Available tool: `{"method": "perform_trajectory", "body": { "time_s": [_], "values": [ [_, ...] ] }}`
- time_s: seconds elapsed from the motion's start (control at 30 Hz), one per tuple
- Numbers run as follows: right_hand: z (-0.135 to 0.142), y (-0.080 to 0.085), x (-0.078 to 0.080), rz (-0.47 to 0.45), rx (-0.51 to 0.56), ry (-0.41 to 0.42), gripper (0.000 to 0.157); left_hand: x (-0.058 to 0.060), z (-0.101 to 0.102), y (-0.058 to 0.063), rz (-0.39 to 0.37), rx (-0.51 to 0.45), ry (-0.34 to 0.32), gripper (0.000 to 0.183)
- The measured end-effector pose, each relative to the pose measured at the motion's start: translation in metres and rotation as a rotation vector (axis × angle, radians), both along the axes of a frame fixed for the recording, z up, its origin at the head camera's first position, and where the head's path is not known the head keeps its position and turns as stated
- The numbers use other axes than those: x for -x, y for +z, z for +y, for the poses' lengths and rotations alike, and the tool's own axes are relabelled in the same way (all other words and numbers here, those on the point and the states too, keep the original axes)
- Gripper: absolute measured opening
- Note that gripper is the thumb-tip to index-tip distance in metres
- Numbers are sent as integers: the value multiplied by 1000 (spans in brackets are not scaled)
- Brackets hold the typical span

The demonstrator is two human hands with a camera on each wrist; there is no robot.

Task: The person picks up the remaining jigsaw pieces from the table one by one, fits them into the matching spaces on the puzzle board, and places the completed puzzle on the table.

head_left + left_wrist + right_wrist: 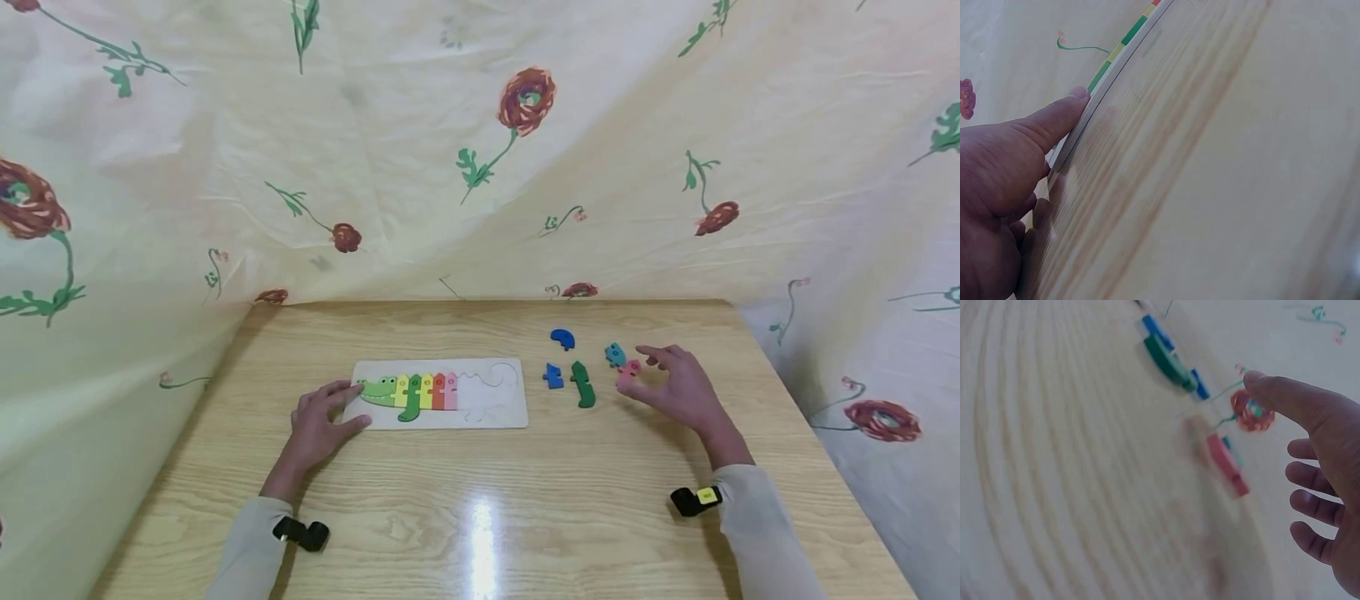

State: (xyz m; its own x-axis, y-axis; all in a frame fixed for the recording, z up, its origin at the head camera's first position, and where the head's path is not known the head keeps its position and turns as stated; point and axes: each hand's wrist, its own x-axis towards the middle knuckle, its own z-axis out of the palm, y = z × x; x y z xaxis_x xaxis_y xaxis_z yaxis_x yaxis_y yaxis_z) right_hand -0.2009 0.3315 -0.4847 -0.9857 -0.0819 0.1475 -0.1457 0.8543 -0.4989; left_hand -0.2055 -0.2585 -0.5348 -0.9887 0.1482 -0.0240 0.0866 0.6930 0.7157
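A pale crocodile puzzle board (491,417) lies on the table, its left part filled with a green head and several coloured body pieces; bare outlines show at its right end. My left hand (315,427) holds the board's left end, thumb on the near edge (1079,122) and fingers at the far corner. Fingers spread, my right hand (682,390) hovers beside a pink puzzle piece (630,369), which lies near the gap between thumb and fingers. In the right wrist view nothing is held. A teal piece (615,355) lies against or just behind the pink one.
Between the board and my right hand lie a dark green leg piece (582,387), a small blue piece (553,376) and a curved blue piece (562,338). A flowered cloth (420,167) hangs behind the wooden table (420,508) and along its sides.
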Motion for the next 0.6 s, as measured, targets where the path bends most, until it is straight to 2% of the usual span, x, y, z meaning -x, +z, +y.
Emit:
{"method": "perform_trajectory", "body": {
  "time_s": [0.27,0.6],
  "values": [
    [11,-14,5,-89,-34,-18,89,0,0,0,2,-3,-1,67],
    [15,-24,8,-129,-18,-35,95,-1,0,-1,8,-10,-1,66]
  ]
}}
